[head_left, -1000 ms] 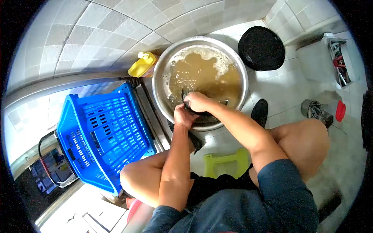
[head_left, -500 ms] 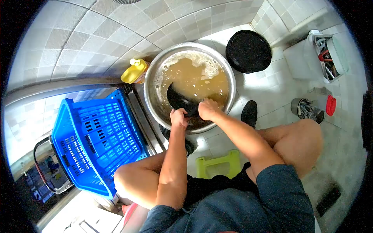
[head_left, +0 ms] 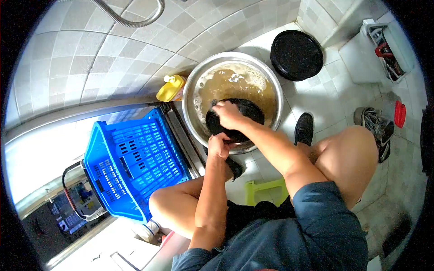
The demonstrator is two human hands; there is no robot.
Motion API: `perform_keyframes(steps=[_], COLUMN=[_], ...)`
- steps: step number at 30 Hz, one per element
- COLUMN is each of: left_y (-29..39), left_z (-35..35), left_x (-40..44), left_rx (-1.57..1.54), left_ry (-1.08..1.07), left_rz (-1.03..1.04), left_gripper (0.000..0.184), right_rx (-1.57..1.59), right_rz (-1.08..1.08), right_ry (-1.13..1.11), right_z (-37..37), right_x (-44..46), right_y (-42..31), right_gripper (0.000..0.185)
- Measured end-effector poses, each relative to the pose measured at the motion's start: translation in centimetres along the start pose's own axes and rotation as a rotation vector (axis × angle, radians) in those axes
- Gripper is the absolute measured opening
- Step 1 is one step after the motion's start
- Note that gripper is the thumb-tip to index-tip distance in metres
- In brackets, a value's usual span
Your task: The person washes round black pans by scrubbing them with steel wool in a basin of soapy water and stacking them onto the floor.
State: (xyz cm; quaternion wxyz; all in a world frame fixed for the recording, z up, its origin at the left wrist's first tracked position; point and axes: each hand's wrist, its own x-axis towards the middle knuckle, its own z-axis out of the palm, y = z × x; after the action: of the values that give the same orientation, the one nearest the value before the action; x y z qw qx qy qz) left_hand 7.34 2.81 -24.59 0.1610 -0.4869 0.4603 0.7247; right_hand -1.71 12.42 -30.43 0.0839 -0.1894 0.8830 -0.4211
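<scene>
A wide metal basin (head_left: pixel 189 97) holds cloudy brown water with foam along its far side. In the near half of the basin lies a round black dish (head_left: pixel 246 108), partly above the water. My left hand (head_left: pixel 219 146) grips the dish's near edge, fingers wrapped round the rim. Over the dish's upper left part is my right hand (head_left: pixel 228 114), its fingers pressed together against the black surface; whether they hold anything is hidden.
A yellow bottle (head_left: pixel 171 88) stands left of the basin, beside a blue basket (head_left: pixel 135 158). Black round dishes (head_left: pixel 297 55) lie on the floor at the upper right. A green stool (head_left: pixel 264 189) is below; a white container (head_left: pixel 361 58) stands far right.
The black dish has turned from tilted to flatter, showing its round face. My right hand has moved from its right side to its upper left. The view has shifted slightly.
</scene>
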Motion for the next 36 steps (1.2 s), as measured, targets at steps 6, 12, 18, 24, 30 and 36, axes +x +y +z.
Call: perform_keyframes(steps=[6,12,18,24,30,36], left_y=[1.3,0.2,-0.7,0.0,0.5,1.4], left_z=[-0.1,0.6,-0.6,-1.3,-1.1,0.3], left_x=[-0.8,-1.6,0.1,1.6,1.2,-0.9], left_rx=[-0.027,-0.051,-0.047,-0.161,-0.072,-0.077], left_ry=[-0.154,0.001,0.175,0.164,0.148,0.183], left_rz=[0.011,0.093,0.213,0.23,0.23,0.197], left_gripper=[0.025,0.03,0.028,0.029,0.029,0.031], right_rx=[0.101,-0.299,-0.363,-0.073,-0.175,-0.06], right_rz=[-0.119,0.126,0.237,0.096,0.006,-0.027], right_ry=[-0.08,-0.09,-0.298,-0.422,0.024,-0.312], right_z=[-0.9,-4.6,-5.5,-4.0,-4.2,-3.9], right_x=[-0.6,-0.1,-2.8,-4.1,-2.9,-3.4], right_y=[-3.3,1.1,2.2,-0.7,0.2,-3.2], right_gripper=[0.034,0.028,0.025,0.019,0.016,0.024])
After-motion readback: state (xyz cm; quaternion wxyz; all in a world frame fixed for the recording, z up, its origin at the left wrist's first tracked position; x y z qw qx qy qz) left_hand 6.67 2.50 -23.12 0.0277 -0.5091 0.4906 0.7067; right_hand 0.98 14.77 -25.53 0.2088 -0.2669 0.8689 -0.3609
